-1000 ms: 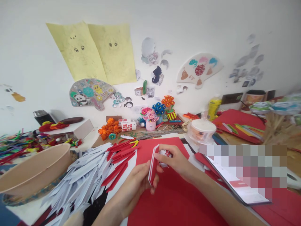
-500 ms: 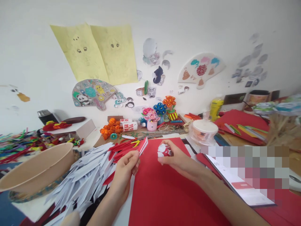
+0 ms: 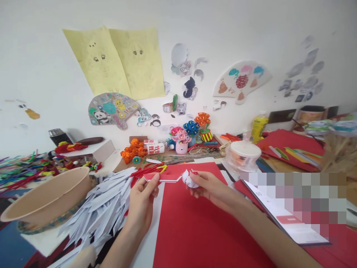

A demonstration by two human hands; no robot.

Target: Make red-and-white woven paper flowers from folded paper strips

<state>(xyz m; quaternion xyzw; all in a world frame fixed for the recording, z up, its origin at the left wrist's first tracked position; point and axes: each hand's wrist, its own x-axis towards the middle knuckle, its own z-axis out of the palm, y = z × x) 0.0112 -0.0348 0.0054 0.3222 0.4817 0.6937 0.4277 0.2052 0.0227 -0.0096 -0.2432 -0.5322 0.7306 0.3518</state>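
From the head view, I see both hands raised over a red sheet (image 3: 206,234), near each other, each one gripping something. The left hand (image 3: 143,190) pinches a folded red-and-white strip (image 3: 169,178) between thumb and fingers, level, with its free end pointing at the right hand (image 3: 210,186). That one has its thumb and fingers closed around a small white-and-red paper ball (image 3: 189,180). The strip's tip comes right up to the ball; whether the two touch, I can't tell from here. Just left of the sheet spreads a pile of white strips (image 3: 103,204), with red strips (image 3: 145,170) at its far end. A beige basin (image 3: 47,195) stands farther left, and on the right lies a phone (image 3: 290,221), partly blurred out.
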